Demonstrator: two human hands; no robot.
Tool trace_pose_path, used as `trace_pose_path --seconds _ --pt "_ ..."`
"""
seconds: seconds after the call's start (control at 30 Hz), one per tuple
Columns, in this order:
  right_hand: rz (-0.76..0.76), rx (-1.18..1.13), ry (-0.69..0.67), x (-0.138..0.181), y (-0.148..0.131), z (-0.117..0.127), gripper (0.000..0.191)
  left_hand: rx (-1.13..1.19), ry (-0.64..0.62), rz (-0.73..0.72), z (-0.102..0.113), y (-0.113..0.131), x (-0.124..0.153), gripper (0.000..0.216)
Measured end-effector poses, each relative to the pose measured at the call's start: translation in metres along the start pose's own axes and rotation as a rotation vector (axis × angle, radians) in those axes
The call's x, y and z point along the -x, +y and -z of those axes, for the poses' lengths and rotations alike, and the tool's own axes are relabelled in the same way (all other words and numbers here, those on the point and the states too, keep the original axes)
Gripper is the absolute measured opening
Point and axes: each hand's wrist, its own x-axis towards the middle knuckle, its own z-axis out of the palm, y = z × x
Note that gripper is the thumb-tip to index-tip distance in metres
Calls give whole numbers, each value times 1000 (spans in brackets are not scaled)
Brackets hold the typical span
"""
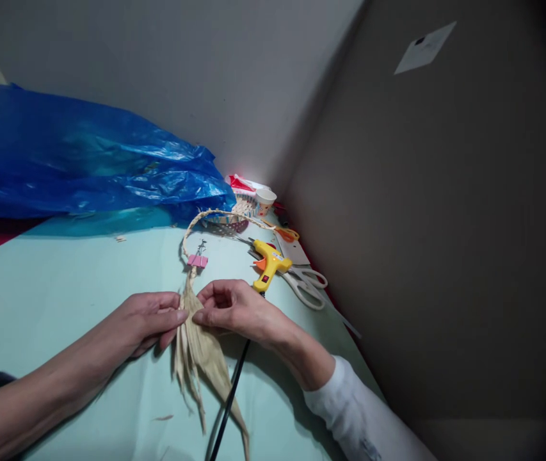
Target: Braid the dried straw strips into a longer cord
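Observation:
Between my two hands hangs a dry, pale corn husk (pixel 208 349), split into narrow strips on its left and wide on its right. My left hand (pixel 150 320) pinches the strips near the top. With thumb and fingertips, my right hand (pixel 234 310) grips the wide husk's upper right edge. Above them a pink binder clip (pixel 198 261) is clamped where the loose husks meet a thin braided cord (pixel 187 234). That cord arches up and to the right, past a yellow glue gun (pixel 270 264).
White-handled scissors (pixel 307 288) lie right of the glue gun, with orange-handled scissors (pixel 288 234) behind. A black cable (pixel 229 400) runs toward me under the husk. A blue plastic bag (pixel 90 153) covers the back left. A paper cup (pixel 265 198) stands near the wall corner.

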Motion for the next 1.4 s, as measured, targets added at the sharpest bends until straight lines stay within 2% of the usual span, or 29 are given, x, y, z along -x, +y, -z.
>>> trace_pose_path --seconds 0.2,0.47,0.7,0.93,1.07,1.3,1.4 --pt "-2 24 14 2 -2 0 47 1 -6 -21 1 0 -2 39" --pt "-10 32 0 -1 2 -1 51 47 -4 -10 1 -3 -2 44" --pt "45 143 54 -2 7 -3 51 17 24 6 0 0 0 34" --pt "19 301 115 2 -1 -9 20 37 47 -15 -1 -2 -2 33" --pt "34 409 170 4 -2 -15 16 103 40 -34 -4 -3 -3 30" --pt "55 315 168 3 2 -20 17 230 -11 -1 -3 -7 -5 27" --pt "79 226 91 3 2 -15 22 175 -12 -11 -1 -8 -7 28"
